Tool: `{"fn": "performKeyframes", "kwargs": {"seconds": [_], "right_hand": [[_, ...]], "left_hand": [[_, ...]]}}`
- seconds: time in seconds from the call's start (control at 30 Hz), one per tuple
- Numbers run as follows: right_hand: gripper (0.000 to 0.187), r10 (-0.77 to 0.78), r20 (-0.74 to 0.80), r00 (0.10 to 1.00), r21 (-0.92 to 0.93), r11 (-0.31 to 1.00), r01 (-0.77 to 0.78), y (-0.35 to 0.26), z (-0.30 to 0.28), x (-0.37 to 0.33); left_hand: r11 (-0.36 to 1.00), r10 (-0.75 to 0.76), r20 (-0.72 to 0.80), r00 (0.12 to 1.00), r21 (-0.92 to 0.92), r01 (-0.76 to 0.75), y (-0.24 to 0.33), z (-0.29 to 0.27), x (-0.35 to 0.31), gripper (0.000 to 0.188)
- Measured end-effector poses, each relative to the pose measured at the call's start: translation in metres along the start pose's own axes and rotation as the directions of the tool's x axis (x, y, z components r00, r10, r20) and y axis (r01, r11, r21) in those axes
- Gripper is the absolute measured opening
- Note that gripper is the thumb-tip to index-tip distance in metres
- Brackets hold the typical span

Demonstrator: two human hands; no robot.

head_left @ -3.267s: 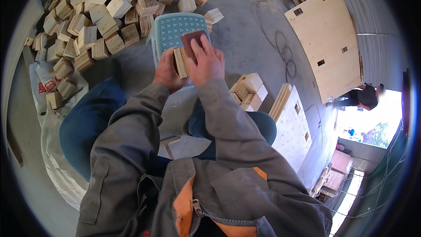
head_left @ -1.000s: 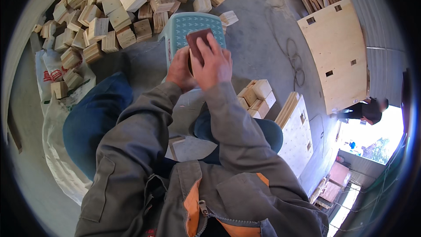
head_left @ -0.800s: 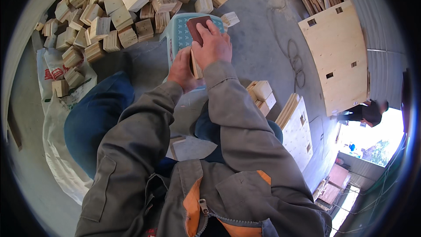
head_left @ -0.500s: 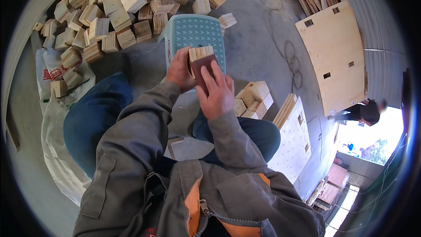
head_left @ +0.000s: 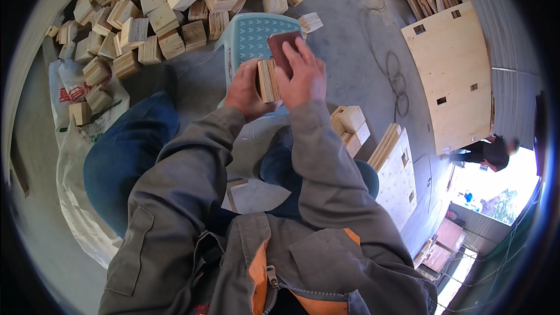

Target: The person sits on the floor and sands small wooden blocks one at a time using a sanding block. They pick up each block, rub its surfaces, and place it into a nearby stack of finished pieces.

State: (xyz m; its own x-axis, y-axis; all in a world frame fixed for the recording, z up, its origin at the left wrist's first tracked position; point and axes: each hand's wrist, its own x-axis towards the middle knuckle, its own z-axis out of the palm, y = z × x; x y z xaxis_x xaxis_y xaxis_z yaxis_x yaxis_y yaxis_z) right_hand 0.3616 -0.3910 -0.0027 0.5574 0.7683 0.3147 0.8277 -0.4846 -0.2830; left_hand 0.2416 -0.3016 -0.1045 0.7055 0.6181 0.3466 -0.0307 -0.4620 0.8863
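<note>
Pale, layered plywood makes up the small block held just above the near end of a blue-green plastic stool, between the person's knees. The left hand grasps this block from its left side, the palm behind it and the striped edge turned up toward the camera. The right hand grips a flat, reddish-brown slab (it looks like an abrasive pad, though its underside is hidden), the fingers laid over its upper face; whether the slab touches the block cannot be told from this angle. The block should handle as a stiff, solid piece, fairly light for one hand and hardly fragile, its dry wood giving decent grip, while raw corners and ply edges could well splinter. The sound place to take hold is across the two broad faces, or round the back as the left hand does, with fingertips kept below the exposed edge. The slab seems thin and firm, best held flat under spread fingers. A heap of similar blocks lies on the floor beyond the stool to the left, a small stack of blocks stands beside the right knee, and plywood panels lie just past it.
</note>
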Motion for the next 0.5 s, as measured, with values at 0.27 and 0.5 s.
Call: {"fn": "performKeyframes", "kwargs": {"seconds": [0.27,0.5], "right_hand": [[0.062,0.026,0.021,0.999,0.013,1.000,-0.026,0.006,-0.002,-0.003],[0.063,-0.013,0.025,1.000,0.107,0.994,0.010,-0.001,-0.047,-0.118]], "left_hand": [[1.000,0.015,-0.025,1.000,0.006,-0.015,-0.002,0.003,0.000,0.106],[0.999,0.034,-0.044,0.998,0.005,-0.034,-0.002,0.004,0.001,0.099]]}}
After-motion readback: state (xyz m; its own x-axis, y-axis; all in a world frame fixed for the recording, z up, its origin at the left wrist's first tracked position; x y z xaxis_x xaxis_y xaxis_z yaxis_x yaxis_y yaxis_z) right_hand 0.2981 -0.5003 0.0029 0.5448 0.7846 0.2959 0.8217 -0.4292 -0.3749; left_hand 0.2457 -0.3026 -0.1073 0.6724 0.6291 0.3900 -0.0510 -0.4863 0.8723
